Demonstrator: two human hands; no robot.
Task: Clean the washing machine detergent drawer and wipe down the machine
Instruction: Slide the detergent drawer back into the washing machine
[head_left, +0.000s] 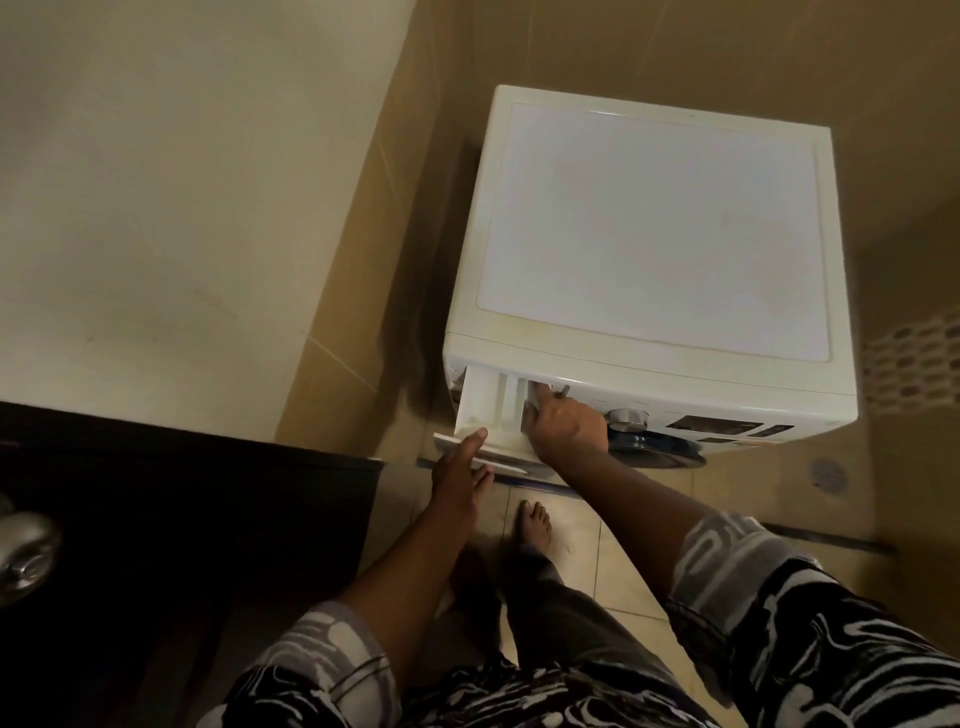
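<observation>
- Detergent drawer: it is pulled well out of the washing machine, at the left end of the near face. It sits in its slot and has not been lifted free.
- The left grip lies with straight fingers on the drawer's front panel, one finger over the top edge. It looks wide rather than clasped.
- The right grip reaches into the drawer's right-hand compartment, toward the far end. Its fingertips are sunk inside, so I cannot tell whether it holds or presses anything there.
- Done, by my reckoning: the drawer is opened, and that is all.
- I see no cloth, brush or water anywhere, so no cleaning looks to be under way yet.
- Left to do on the drawer: free it from the slot, if that is the plan, then wash out its compartments.
- Left to do on the machine: wipe the top, which looks faintly yellowed along its near edge. Then wipe the control strip with its dial and the round door below.
- From where I stand, the job is barely begun.
</observation>
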